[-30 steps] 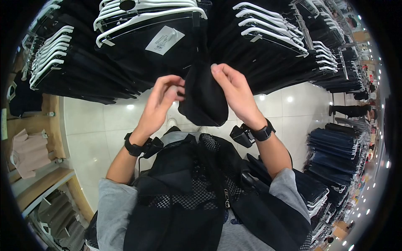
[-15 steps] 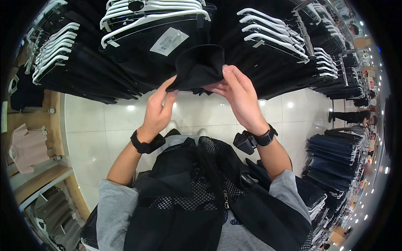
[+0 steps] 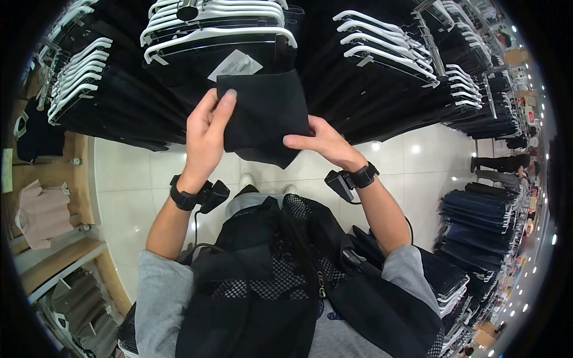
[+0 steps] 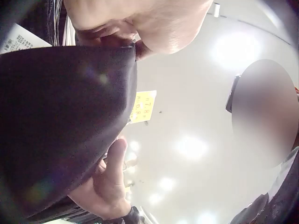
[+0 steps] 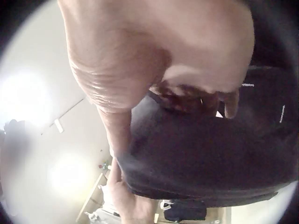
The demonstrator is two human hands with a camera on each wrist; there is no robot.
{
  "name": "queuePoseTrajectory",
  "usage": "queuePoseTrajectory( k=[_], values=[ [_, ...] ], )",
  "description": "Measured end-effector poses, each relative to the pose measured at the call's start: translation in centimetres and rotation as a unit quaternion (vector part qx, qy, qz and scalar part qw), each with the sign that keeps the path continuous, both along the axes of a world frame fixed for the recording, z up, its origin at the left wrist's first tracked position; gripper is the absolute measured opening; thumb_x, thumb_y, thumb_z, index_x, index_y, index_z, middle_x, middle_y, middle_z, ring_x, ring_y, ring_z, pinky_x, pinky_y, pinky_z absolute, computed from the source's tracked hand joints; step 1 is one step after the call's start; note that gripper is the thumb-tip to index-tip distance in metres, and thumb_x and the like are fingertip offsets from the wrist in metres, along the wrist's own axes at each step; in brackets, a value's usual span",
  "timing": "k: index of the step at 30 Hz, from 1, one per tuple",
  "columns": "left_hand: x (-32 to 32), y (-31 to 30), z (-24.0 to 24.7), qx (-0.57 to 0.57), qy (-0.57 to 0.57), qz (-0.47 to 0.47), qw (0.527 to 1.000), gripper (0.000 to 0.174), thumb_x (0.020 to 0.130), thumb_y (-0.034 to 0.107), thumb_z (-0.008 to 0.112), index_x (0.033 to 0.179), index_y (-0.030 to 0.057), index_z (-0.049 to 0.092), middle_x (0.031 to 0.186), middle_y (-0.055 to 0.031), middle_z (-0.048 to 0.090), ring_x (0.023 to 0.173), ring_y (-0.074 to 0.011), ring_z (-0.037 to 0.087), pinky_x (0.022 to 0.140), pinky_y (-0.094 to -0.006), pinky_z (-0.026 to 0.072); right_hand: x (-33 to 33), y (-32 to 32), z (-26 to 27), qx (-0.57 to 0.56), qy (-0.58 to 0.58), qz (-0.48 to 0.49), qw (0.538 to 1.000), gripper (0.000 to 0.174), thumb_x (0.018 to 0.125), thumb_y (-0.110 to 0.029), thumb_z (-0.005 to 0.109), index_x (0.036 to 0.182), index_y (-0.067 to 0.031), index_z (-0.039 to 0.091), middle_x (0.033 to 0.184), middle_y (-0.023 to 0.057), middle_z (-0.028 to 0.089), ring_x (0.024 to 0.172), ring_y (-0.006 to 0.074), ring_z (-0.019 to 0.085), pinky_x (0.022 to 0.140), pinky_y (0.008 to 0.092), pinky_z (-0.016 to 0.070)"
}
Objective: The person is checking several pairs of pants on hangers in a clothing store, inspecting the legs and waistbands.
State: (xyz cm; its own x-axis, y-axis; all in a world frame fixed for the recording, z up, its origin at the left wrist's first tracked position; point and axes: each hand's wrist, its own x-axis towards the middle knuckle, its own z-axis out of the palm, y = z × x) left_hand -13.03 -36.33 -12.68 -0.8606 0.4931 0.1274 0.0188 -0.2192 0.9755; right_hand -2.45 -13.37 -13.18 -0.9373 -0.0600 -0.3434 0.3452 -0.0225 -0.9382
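Between my hands a black trouser leg [image 3: 265, 116] is spread out flat, its hem edge towards the hanging clothes. My left hand [image 3: 206, 131] pinches its left edge, thumb on top and fingers behind. At the lower right edge my right hand [image 3: 328, 143] grips it the same way, thumb lying across the cloth. In the left wrist view the cloth [image 4: 60, 121] drapes between both hands. The right wrist view shows the fingers of my right hand [image 5: 154, 51] curled around the fabric. Just beyond the cloth is a white price tag [image 3: 236, 62], partly covered by it.
Black trousers hang from white hangers [image 3: 221, 33] directly ahead, with more hangers [image 3: 382, 42] to the right. A pink top [image 3: 45, 212] hangs at the left beside a wooden shelf [image 3: 65, 262]. Folded dark jeans [image 3: 477, 215] are at the right. Another person [image 3: 501, 163] stands far right.
The black cloth has gone from a folded, open-mouthed shape to a flat panel. My left hand has risen to its upper left edge; my right hand has moved down along the right side.
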Motion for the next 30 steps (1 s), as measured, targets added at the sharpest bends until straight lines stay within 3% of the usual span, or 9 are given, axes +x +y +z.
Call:
queuePoseTrajectory(
  k=[1,5,13,17,19,21,24,26,30],
  values=[
    [0.0,0.3,0.7,0.019,-0.009,0.007,1.0,0.018,0.107,0.017,0.055,0.102,0.0017,0.063,0.087,0.0081,0.057,0.078,0.0016,0.045,0.07,-0.0161,0.0381,-0.1,0.4,0.0,0.006,-0.074,0.085,0.994,0.06,0.091,-0.03,0.078,0.137,0.002,0.057,0.128,0.0094,0.064,0.116,0.0149,0.059,0.105,0.0321,0.0437],
    [-1.3,-0.3,0.8,-0.002,0.006,0.031,0.999,0.024,0.109,0.023,0.052,0.102,0.0022,0.062,0.09,0.0061,0.058,0.082,0.0003,0.048,0.075,-0.0174,0.0416,1.2,-0.2,-1.0,-0.126,0.036,-0.058,0.99,0.045,0.091,-0.027,0.079,0.122,0.0016,0.067,0.115,0.0056,0.069,0.105,0.0122,0.061,0.097,0.0294,0.0463],
    [-1.4,-0.3,1.1,-0.005,-0.008,0.021,1.0,0.025,0.108,0.024,0.053,0.106,0.0012,0.062,0.093,0.0055,0.058,0.084,0.0003,0.048,0.077,-0.0176,0.0407,2.7,-1.3,0.6,-0.133,0.11,-0.08,0.982,0.051,0.095,-0.017,0.073,0.138,0.0023,0.053,0.128,0.0062,0.064,0.114,0.0119,0.059,0.101,0.0305,0.047],
    [-1.0,-0.5,-0.7,-0.049,-0.018,-0.027,0.998,0.029,0.105,0.024,0.06,0.119,-0.0017,0.062,0.101,0.004,0.063,0.09,-0.0012,0.052,0.08,-0.0207,0.0454,2.8,-1.6,1.0,-0.067,0.122,-0.108,0.984,0.051,0.094,-0.01,0.071,0.138,0.0029,0.05,0.125,0.0061,0.064,0.11,0.0111,0.061,0.096,0.0279,0.0499],
    [0.5,0.1,-1.6,-0.068,-0.009,-0.101,0.992,0.037,0.103,0.024,0.064,0.129,-0.0025,0.06,0.113,0.0006,0.066,0.1,-0.0046,0.057,0.087,-0.0246,0.0493,2.7,-1.2,-0.3,-0.053,0.131,-0.132,0.981,0.049,0.093,-0.006,0.071,0.137,0.0035,0.05,0.122,0.006,0.066,0.107,0.0106,0.061,0.094,0.0272,0.0505],
    [0.2,-0.4,-4.1,-0.188,-0.036,-0.243,0.951,0.042,0.102,0.026,0.064,0.132,-0.0023,0.058,0.123,-0.0063,0.067,0.11,-0.0118,0.061,0.095,-0.0293,0.0501,2.7,0.0,-2.1,0.028,0.094,-0.185,0.978,0.045,0.091,0.0,0.067,0.133,0.0031,0.05,0.112,0.0052,0.067,0.102,0.0094,0.061,0.09,0.0262,0.0499],
    [0.9,-1.5,-7.8,-0.215,-0.005,-0.297,0.93,0.04,0.102,0.025,0.064,0.132,-0.0004,0.057,0.125,-0.0088,0.067,0.113,-0.0169,0.064,0.101,-0.0325,0.0486,3.3,2.3,-4.7,0.098,0.078,-0.195,0.973,0.033,0.087,0.007,0.057,0.119,-0.0015,0.06,0.101,0.0019,0.067,0.094,0.0091,0.059,0.085,0.0246,0.0479],
    [0.4,-3.2,-10.3,-0.226,-0.027,-0.262,0.938,0.042,0.101,0.027,0.065,0.131,-0.0013,0.057,0.126,-0.0123,0.066,0.116,-0.0198,0.064,0.1,-0.034,0.0492,3.5,3.2,-5.0,0.197,0.115,-0.159,0.961,0.028,0.085,0.01,0.05,0.104,-0.0006,0.067,0.095,0.0015,0.067,0.091,0.0102,0.06,0.086,0.0256,0.0474],
    [-2.1,-9.0,-15.7,-0.287,-0.044,-0.134,0.947,0.048,0.097,0.026,0.068,0.133,-0.0018,0.054,0.133,-0.0158,0.062,0.121,-0.0243,0.062,0.103,-0.037,0.0481,4.9,5.9,-7.4,0.248,0.086,-0.053,0.963,0.029,0.084,0.012,0.051,0.105,0.002,0.068,0.097,0.0109,0.072,0.097,0.0207,0.067,0.089,0.0308,0.0489]
  ],
)
